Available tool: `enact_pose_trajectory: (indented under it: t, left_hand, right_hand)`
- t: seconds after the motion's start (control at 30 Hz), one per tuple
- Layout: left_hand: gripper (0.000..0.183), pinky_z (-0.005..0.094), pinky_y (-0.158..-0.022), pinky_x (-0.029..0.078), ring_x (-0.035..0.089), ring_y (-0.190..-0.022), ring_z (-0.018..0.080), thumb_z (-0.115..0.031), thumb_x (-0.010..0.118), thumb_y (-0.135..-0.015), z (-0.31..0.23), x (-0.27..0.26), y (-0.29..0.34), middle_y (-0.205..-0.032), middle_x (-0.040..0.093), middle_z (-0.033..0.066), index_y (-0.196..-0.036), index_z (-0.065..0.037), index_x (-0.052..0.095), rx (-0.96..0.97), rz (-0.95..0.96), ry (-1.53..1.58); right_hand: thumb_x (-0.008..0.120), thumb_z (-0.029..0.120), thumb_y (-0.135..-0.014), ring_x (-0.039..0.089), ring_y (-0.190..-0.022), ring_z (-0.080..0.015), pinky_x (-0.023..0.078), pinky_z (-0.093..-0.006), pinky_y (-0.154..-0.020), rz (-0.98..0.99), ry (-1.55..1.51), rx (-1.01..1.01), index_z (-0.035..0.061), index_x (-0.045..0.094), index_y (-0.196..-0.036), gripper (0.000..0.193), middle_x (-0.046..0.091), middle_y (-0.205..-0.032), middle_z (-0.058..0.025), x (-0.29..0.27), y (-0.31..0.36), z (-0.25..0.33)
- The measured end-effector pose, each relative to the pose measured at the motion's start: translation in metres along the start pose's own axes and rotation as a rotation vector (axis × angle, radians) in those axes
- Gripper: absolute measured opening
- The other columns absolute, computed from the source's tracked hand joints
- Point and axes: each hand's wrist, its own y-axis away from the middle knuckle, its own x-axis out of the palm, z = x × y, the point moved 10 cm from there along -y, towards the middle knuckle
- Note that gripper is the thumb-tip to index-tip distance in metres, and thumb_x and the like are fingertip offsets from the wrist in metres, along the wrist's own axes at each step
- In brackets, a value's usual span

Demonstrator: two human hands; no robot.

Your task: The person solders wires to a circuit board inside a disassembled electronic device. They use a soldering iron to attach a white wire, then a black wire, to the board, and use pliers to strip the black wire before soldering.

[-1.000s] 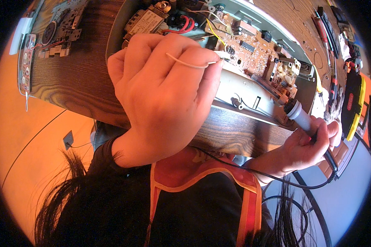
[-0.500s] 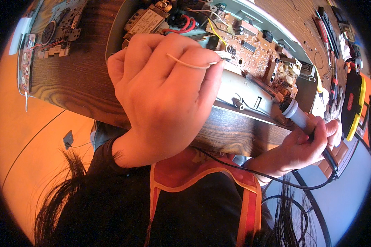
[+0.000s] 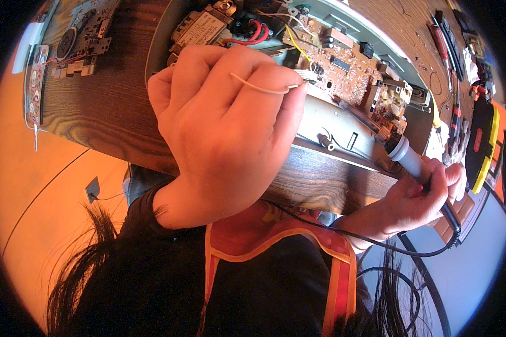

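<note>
My left hand [image 3: 225,129] is closed in a pinch on a thin pale wire [image 3: 258,88], whose loose end curls back over the knuckles. It hangs over the near edge of an open metal chassis [image 3: 315,115], hiding part of it. Inside the chassis lies a brown circuit board [image 3: 343,73] with chips and solder points. My right hand [image 3: 424,194] grips a soldering iron [image 3: 407,158] by its grey handle. The iron's metal shaft slants up and left across the chassis rim, its tip near the board's front edge.
A transformer [image 3: 202,31] with red wires [image 3: 256,35] fills the chassis's back left. Another circuit board [image 3: 78,42] lies at the table's left. Hand tools [image 3: 441,48] and a black-and-yellow case [image 3: 483,146] are on the right. The iron's black cord [image 3: 376,242] loops below my right forearm.
Almost nothing differs. The soldering iron and my left hand have shifted very slightly; both grips are the same.
</note>
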Motion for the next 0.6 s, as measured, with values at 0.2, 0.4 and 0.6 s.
enact_pose_trajectory:
  t: [0.2, 0.4, 0.6]
  left_hand:
    - [0.016, 0.0296, -0.067, 0.039, 0.053, -0.072, 0.0205, -0.004, 0.071, -0.062, 0.002, 0.001, 0.002, -0.074, 0.060, 0.0022, -0.075, -0.010, 0.063, -0.004, -0.004, 0.008]
    - [0.014, 0.0310, -0.067, 0.036, 0.053, -0.075, 0.0200, -0.008, 0.071, -0.063, 0.001, 0.002, 0.001, -0.073, 0.058, 0.0006, -0.073, -0.012, 0.063, -0.050, 0.018, -0.026]
    - [0.016, 0.0336, -0.071, 0.031, 0.051, -0.078, 0.0159, -0.013, 0.070, -0.064, -0.003, 0.000, -0.001, -0.074, 0.054, -0.0044, -0.074, -0.015, 0.058, -0.038, 0.003, -0.037]
  right_hand:
    - [0.050, 0.003, -0.068, 0.044, -0.047, -0.0131, 0.034, -0.0224, -0.047, -0.085, -0.141, 0.243, 0.0022, 0.041, -0.058, 0.014, 0.040, -0.054, -0.0053, -0.002, 0.002, -0.017]
    - [0.059, 0.013, -0.070, 0.039, -0.047, -0.0058, 0.028, -0.0188, -0.046, -0.015, -0.171, 0.390, 0.0078, 0.043, -0.063, 0.018, 0.051, -0.056, -0.0035, 0.003, 0.006, -0.024]
    - [0.056, 0.003, -0.077, 0.032, -0.045, -0.0030, 0.024, -0.0185, -0.044, 0.060, -0.498, 0.472, 0.0095, 0.037, -0.063, 0.025, 0.038, -0.051, 0.0036, 0.020, 0.008, -0.026]
